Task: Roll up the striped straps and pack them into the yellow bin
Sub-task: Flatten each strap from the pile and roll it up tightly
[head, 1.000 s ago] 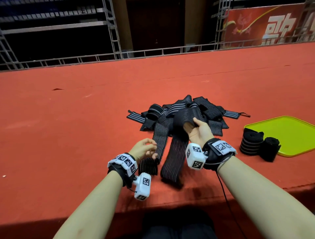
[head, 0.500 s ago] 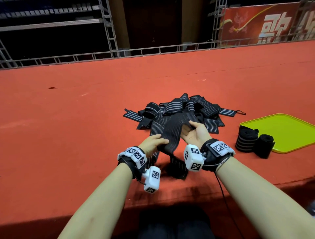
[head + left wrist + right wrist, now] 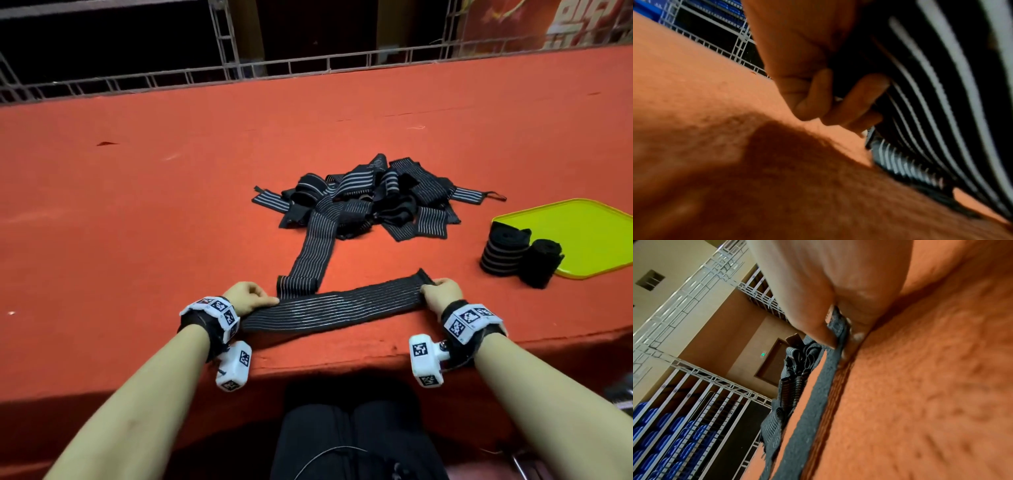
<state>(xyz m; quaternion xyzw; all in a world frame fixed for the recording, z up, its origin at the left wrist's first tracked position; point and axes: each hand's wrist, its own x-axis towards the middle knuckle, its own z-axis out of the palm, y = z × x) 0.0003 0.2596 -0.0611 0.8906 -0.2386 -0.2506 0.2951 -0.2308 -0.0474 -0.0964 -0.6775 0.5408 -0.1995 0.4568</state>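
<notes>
hands: 2 (left hand, right hand) | rolled straps: 2 | flat strap: 1 | yellow bin: 1 | strap pile: 1, too tangled to count

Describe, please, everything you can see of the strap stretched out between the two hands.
The strap is a long black elastic-looking band with thin pale stripes along its length. It lies flat and unrolled on the red table covering near the front edge. The left hand grips one end, the right hand pinches the other. A second strap's end lies close by its far edge.
</notes>
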